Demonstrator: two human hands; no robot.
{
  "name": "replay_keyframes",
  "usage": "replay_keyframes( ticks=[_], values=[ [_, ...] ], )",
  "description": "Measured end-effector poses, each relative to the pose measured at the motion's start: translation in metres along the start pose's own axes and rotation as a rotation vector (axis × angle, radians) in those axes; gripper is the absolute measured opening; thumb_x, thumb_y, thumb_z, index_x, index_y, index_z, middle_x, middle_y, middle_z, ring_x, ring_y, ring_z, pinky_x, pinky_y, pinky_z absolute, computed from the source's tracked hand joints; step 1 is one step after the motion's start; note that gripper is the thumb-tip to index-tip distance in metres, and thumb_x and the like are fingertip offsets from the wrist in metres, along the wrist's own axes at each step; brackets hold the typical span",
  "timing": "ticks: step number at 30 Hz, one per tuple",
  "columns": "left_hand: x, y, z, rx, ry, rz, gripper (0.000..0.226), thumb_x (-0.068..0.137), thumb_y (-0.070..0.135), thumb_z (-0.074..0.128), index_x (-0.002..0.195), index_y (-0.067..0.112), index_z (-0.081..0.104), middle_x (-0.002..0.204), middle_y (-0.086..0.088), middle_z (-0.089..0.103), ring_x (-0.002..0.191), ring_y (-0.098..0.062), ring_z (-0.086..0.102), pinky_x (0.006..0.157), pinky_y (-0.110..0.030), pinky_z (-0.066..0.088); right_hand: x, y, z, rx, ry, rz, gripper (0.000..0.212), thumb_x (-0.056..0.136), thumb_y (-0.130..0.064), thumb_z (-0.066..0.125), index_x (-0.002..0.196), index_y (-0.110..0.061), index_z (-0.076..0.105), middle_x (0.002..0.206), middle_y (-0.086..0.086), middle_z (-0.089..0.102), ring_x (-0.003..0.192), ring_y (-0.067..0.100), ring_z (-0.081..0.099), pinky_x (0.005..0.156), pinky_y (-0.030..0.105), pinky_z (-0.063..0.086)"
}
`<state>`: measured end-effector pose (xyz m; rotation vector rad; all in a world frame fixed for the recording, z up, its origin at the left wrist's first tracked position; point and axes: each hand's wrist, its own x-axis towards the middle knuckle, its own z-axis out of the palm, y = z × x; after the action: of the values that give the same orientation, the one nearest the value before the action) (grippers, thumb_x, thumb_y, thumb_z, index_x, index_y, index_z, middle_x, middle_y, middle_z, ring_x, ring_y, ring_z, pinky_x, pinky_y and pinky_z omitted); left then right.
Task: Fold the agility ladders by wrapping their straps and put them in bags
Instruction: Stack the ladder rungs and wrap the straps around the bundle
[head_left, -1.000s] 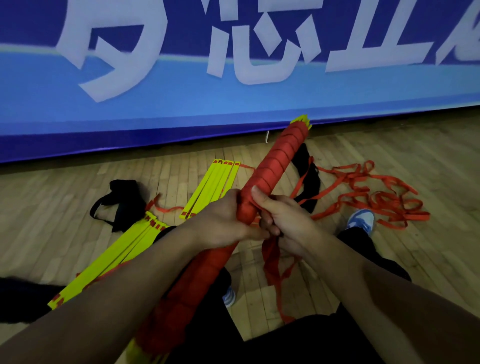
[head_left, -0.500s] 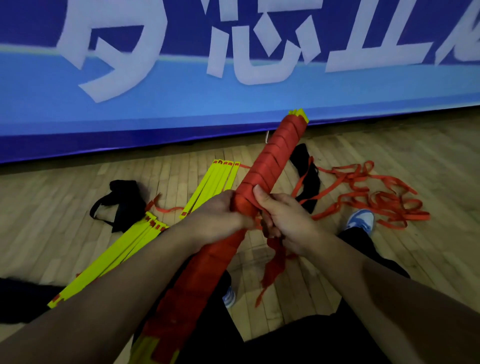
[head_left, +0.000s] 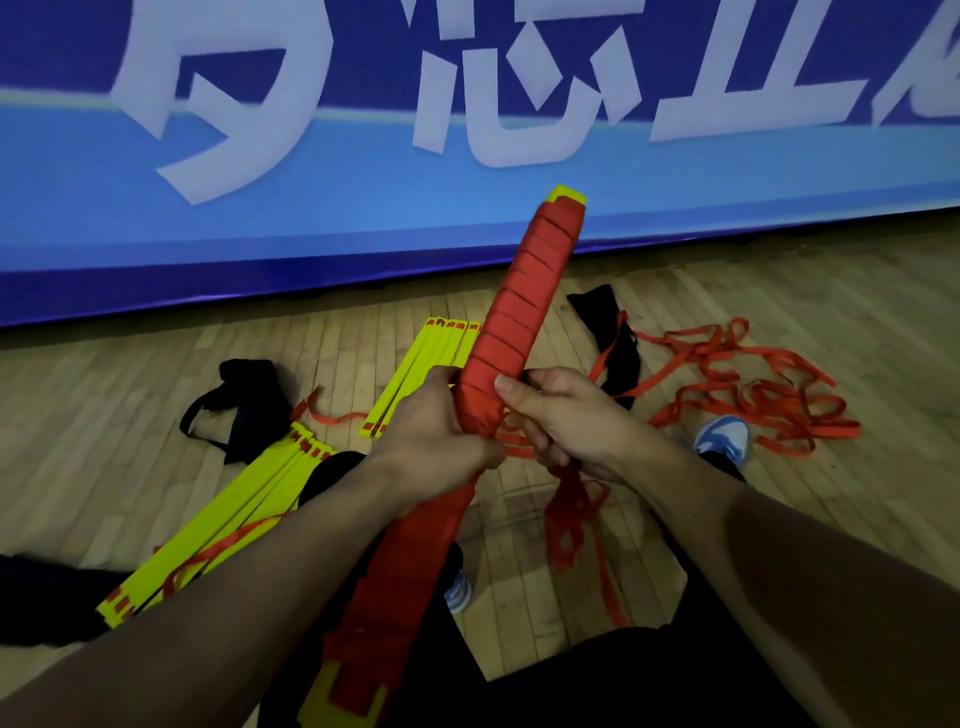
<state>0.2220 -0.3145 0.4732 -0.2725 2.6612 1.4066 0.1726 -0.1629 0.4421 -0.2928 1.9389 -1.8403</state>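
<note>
Left hand (head_left: 439, 441) clamps the strap-wrapped ladder bundle (head_left: 511, 332) mid-length, steadying it tilted above the floor (head_left: 779, 291) – right hand (head_left: 566, 421) fingers pinch the loose strap tail (head_left: 574, 514) beside it, likely keeping tension for the next wrap.

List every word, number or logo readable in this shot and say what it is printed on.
Blue banner: large white characters, cropped at the top edge, none readable whole.
Wrapped ladder, loose yellow rungs, black bags, shoe: no readable text.

Wooden floor (head_left: 779, 291) under yellow rungs (head_left: 228, 525), loose red strap (head_left: 748, 400), two black bags (head_left: 244, 405).
</note>
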Motion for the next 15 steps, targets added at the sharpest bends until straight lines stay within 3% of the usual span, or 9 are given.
replay_keyframes(
  ticks=[3, 6, 8, 11, 13, 15],
  values=[
    [-0.003, 0.0, -0.005, -0.323, -0.087, -0.027, 0.058, 0.069, -0.014, 0.071, 0.118, 0.009, 0.05, 0.063, -0.007, 0.065, 0.047, -0.019, 0.06, 0.046, -0.032, 0.05, -0.002, -0.002, -0.002, 0.111, -0.041, 0.046, 0.034, 0.095, -0.038, 0.058, 0.083, -0.006, 0.058, 0.044, 0.002, 0.047, 0.029, 0.009, 0.035, 0.036, 0.017, 0.03],
    [-0.007, 0.004, -0.009, -0.429, -0.153, -0.062, 0.07, 0.077, -0.016, 0.064, 0.134, 0.014, 0.036, 0.059, -0.006, 0.066, 0.045, -0.017, 0.06, 0.042, -0.025, 0.048, -0.002, -0.003, 0.004, 0.212, -0.025, 0.051, 0.034, 0.093, -0.039, 0.058, 0.078, -0.008, 0.058, 0.044, 0.003, 0.047, 0.03, 0.009, 0.036, 0.037, 0.018, 0.034],
    [-0.006, 0.007, -0.011, -0.23, -0.171, -0.031, 0.084, 0.081, -0.002, 0.07, 0.144, 0.022, 0.02, 0.064, 0.002, 0.069, 0.055, -0.015, 0.064, 0.049, -0.026, 0.052, 0.0, -0.001, 0.008, 0.166, 0.028, 0.009, 0.04, 0.099, -0.037, 0.055, 0.071, -0.009, 0.056, 0.043, 0.001, 0.046, 0.031, 0.008, 0.037, 0.037, 0.019, 0.034],
    [0.001, 0.005, -0.009, 0.245, -0.108, 0.026, 0.121, 0.065, 0.033, 0.089, 0.15, 0.034, 0.003, 0.093, 0.006, 0.065, 0.081, -0.011, 0.067, 0.07, -0.026, 0.056, 0.002, 0.002, 0.013, 0.015, 0.104, -0.054, 0.045, 0.099, -0.04, 0.057, 0.063, -0.012, 0.058, 0.043, 0.0, 0.048, 0.033, 0.01, 0.04, 0.037, 0.02, 0.034],
    [0.0, 0.004, -0.003, 0.359, -0.063, 0.035, 0.129, 0.059, 0.033, 0.09, 0.148, 0.041, -0.002, 0.107, -0.002, 0.057, 0.091, -0.022, 0.065, 0.077, -0.037, 0.058, 0.0, 0.006, 0.015, -0.117, 0.138, -0.089, 0.042, 0.097, -0.04, 0.06, 0.063, -0.015, 0.06, 0.044, 0.001, 0.052, 0.033, 0.011, 0.043, 0.037, 0.02, 0.035],
    [-0.002, 0.004, -0.001, 0.288, -0.007, 0.043, 0.117, 0.063, 0.023, 0.086, 0.146, 0.039, 0.005, 0.099, -0.005, 0.062, 0.082, -0.025, 0.067, 0.072, -0.039, 0.059, -0.001, 0.008, 0.013, -0.173, 0.135, -0.108, 0.036, 0.095, -0.039, 0.064, 0.068, -0.016, 0.062, 0.048, 0.004, 0.056, 0.034, 0.013, 0.046, 0.038, 0.022, 0.035]
  ],
)
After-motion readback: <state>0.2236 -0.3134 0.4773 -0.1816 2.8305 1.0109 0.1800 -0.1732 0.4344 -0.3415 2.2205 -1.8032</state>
